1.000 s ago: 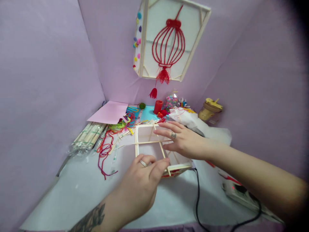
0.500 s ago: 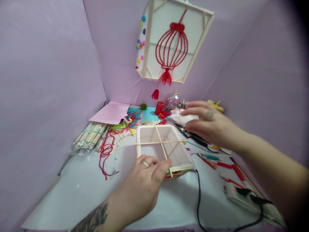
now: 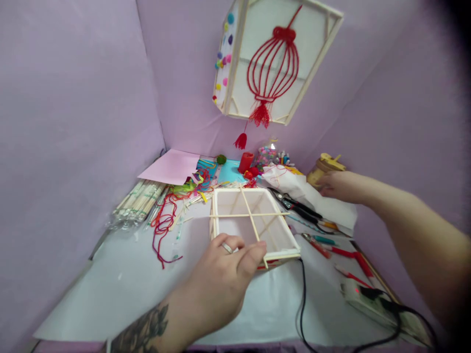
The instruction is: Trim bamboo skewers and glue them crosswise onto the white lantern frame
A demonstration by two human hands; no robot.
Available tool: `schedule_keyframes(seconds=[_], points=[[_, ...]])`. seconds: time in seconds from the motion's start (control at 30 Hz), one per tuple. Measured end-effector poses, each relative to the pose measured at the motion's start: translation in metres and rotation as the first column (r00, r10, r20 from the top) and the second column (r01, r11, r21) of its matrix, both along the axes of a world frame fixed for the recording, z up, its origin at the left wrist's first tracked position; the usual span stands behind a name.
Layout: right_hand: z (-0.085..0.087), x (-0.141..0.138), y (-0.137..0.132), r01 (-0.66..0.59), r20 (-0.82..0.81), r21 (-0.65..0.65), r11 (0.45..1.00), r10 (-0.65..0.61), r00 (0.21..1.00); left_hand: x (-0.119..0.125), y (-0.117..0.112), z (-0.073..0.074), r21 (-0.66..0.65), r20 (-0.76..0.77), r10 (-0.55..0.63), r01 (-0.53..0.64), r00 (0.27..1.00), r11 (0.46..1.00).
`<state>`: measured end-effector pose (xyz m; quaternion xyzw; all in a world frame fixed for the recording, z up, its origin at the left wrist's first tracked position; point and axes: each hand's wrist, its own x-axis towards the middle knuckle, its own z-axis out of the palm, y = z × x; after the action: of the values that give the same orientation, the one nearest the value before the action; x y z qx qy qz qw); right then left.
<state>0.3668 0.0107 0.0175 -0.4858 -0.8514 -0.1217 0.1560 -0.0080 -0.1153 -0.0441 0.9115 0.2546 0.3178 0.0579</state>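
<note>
My left hand [image 3: 224, 277] is closed on the near rim of a box frame [image 3: 283, 253] built of thin wooden sticks with white paper walls. Its fingertips pinch where one of two crossed sticks [image 3: 250, 214] laid over the open top meets the rim. A ring shows on one finger. My right hand [image 3: 338, 187] is stretched out to the far right, fingers curled against the base of a tan object [image 3: 326, 165] that stands beside a white cloth [image 3: 301, 186]. How firm that grip is stays partly hidden.
A finished paper lantern [image 3: 274, 63] with a red yarn design hangs overhead. Black pliers [image 3: 294, 205], red and green pens [image 3: 324, 245], a power strip [image 3: 368, 296] with black cable [image 3: 301, 304], bundled sticks [image 3: 138, 202], red yarn [image 3: 162, 228], pink paper [image 3: 171, 166] lie around.
My right hand left the top of the frame, passed over the white cloth and now sits at the tan object on the right. My left hand kept its hold on the rim.
</note>
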Motion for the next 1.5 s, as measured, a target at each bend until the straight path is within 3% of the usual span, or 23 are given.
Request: schedule_keyframes(seconds=[0.13, 0.27, 0.37, 0.57, 0.87, 1.5], points=[[-0.004, -0.072, -0.019, 0.027, 0.085, -0.135, 0.99, -0.016, 0.996, 0.0, 0.001, 0.002, -0.018, -0.005, -0.008, 0.008, 1.0, 1.0], [0.004, -0.132, -0.029, -0.226, -0.092, -0.247, 0.942, 0.21, 0.973, 0.0, 0.001, 0.001, -0.033, -0.007, -0.008, 0.008, 1.0, 0.999], [-0.004, -0.151, -0.024, -0.251, -0.111, -0.304, 0.919, 0.228, 0.967, 0.0, 0.0, -0.001, -0.027, -0.005, -0.004, 0.004, 1.0, 1.0], [-0.023, -0.159, -0.013, -0.255, -0.161, -0.389, 0.885, 0.208, 0.965, 0.001, 0.0, 0.001, -0.038, -0.005, -0.003, 0.003, 1.0, 0.999], [-0.015, -0.169, -0.014, -0.18, -0.11, -0.457, 0.871, 0.146, 0.983, 0.001, 0.001, 0.001, -0.024, -0.011, -0.006, 0.006, 1.0, 1.0], [-0.014, -0.175, -0.013, -0.152, 0.008, -0.428, 0.891, 0.172, 0.985, -0.003, 0.003, 0.006, 0.043, -0.065, -0.01, 0.013, 0.998, 0.999]])
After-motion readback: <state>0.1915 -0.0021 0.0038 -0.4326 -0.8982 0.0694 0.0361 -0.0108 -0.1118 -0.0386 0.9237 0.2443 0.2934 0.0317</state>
